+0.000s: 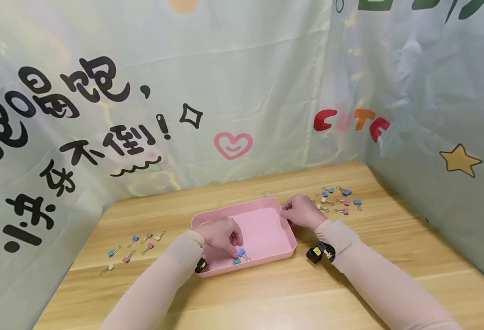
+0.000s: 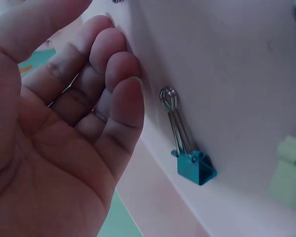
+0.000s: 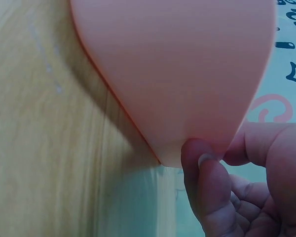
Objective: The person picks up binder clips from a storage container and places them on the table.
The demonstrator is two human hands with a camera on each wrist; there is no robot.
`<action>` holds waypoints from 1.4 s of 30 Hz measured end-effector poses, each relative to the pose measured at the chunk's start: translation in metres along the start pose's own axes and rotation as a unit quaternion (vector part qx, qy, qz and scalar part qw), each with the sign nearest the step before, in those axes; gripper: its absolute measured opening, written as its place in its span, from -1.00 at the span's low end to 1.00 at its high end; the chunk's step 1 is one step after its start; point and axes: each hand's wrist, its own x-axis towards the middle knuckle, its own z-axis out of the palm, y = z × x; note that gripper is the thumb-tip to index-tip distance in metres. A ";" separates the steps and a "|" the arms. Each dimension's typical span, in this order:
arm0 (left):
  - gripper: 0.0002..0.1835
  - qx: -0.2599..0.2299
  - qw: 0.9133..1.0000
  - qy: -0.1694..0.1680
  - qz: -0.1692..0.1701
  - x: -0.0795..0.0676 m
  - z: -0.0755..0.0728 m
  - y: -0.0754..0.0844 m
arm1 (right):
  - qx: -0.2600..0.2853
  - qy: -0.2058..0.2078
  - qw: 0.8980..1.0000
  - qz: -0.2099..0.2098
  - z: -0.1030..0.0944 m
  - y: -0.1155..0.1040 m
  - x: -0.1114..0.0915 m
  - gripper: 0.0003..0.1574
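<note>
A shallow pink tray (image 1: 266, 229) stands on the wooden table. My left hand (image 1: 221, 233) is inside its left part, with fingers loosely bent and nothing visible between them. Close to those fingertips, a teal binder clip (image 2: 190, 165) lies on the tray floor with its wire handles together. Beside it in the head view is a blue binder clip (image 1: 242, 253). A pale green clip (image 2: 288, 173) shows at the left wrist view's edge. On the tray's right side, my right hand (image 1: 301, 211) pinches the rim between thumb and fingers.
Several small binder clips, including a blue one (image 1: 133, 240), are scattered on the table (image 1: 258, 302) left of the tray. More clips, including a pink one (image 1: 342, 211), lie to the right, beyond my right hand. A printed cloth (image 1: 246, 91) hangs behind the table.
</note>
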 end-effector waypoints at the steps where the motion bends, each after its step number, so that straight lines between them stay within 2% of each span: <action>1: -0.76 0.002 1.000 0.001 0.002 0.000 0.000 0.001 | 0.000 0.001 1.000 0.000 0.000 0.001 0.001 -0.85; 11: -0.84 0.005 0.999 0.007 0.047 0.013 0.006 0.006 | 0.006 0.000 1.000 -0.002 0.001 0.001 0.000 -0.84; 20: -0.86 -0.033 0.998 0.009 0.060 0.017 0.010 0.004 | 0.009 -0.005 1.000 -0.014 0.003 -0.001 -0.001 -0.83; 25: -0.88 -0.036 0.997 0.011 0.065 0.018 0.011 0.003 | 0.008 -0.007 1.000 -0.014 0.003 -0.002 -0.001 -0.83; 32: -0.87 -0.047 0.997 0.024 0.050 0.015 0.008 0.006 | 0.007 -0.007 1.000 -0.012 0.002 -0.003 0.000 -0.83; 36: -0.86 -0.059 0.997 0.039 0.033 0.010 0.001 0.008 | 0.009 -0.008 1.000 -0.007 0.001 -0.003 -0.001 -0.83; 42: -0.83 -0.072 0.995 0.060 0.033 0.004 -0.009 0.005 | 0.000 -0.003 1.000 -0.011 0.001 -0.001 -0.001 -0.84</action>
